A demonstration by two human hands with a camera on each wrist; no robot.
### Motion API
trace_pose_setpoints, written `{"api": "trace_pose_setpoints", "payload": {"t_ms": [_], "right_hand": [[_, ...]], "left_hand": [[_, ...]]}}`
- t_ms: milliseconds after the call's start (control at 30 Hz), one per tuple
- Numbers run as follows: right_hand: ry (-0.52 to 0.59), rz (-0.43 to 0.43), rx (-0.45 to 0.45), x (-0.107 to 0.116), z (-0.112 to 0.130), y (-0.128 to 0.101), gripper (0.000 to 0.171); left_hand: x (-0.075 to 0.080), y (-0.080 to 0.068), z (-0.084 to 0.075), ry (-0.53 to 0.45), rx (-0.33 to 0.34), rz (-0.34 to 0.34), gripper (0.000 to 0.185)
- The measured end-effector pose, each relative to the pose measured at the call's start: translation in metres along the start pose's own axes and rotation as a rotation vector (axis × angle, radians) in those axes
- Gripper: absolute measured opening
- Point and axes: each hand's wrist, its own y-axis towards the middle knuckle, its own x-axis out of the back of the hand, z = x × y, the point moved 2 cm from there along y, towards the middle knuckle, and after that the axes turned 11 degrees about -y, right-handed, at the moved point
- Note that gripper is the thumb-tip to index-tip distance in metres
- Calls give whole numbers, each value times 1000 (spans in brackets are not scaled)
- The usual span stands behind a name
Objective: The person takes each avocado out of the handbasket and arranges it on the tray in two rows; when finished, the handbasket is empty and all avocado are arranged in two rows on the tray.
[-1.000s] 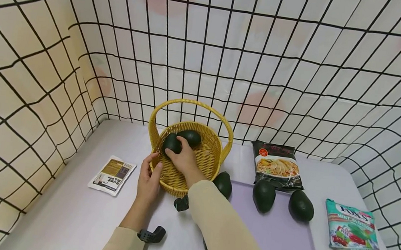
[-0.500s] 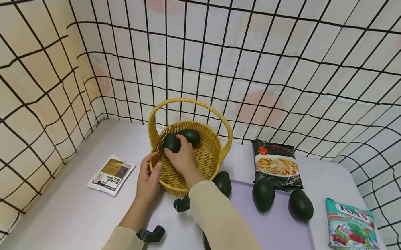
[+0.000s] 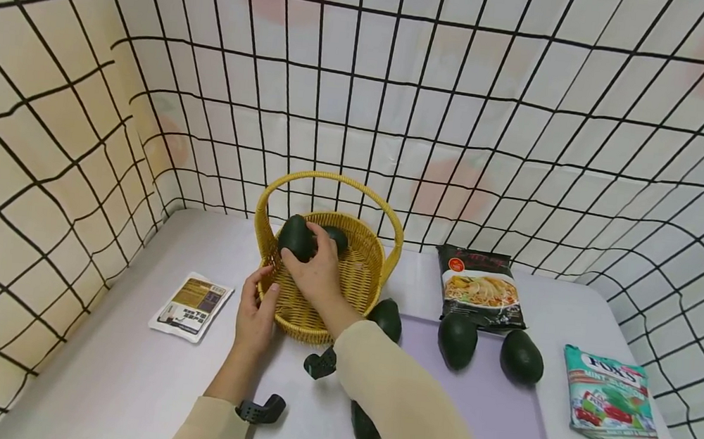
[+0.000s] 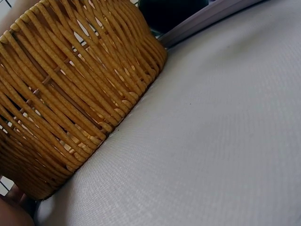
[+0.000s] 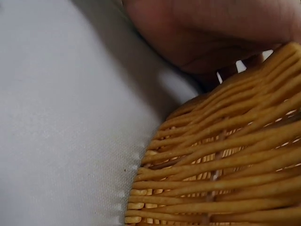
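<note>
Fingers of your right hand [image 3: 320,271] are grasping 1 avocado [image 3: 295,238], your left hand [image 3: 255,318] holding the basket's [image 3: 356,276] left edge, uneven pressure risking slips.

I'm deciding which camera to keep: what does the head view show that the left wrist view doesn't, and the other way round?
Only the head view shows the handle and inside of the basket, the avocado held by the right hand, and the noodle packet, mint packet and white-and-brown packet. Only the left wrist view shows the outer wall closely enough to see gaps in the weave. Both share the basket, the white surface and the lilac tray, though just its edge at the wrist.
</note>
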Motion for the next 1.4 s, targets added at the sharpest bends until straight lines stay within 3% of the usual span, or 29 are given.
{"api": "trace_pose_setpoints", "payload": {"t_ms": [433,800,1067,1400], "right_hand": [[147,-12,85,30,33,-19,70],[127,-55,73,72,45,-60,66],[145,-74,13,113,35,-86,66],[133,-68,-67,150,3,-107,70]], "left_hand": [[0,-1,-1,-5,54,14,43],[0,-1,0,-20,23,6,42],[-1,-5,-4,-27,18,5,44],[-3,-6,-5,-53,17,15,46]]}}
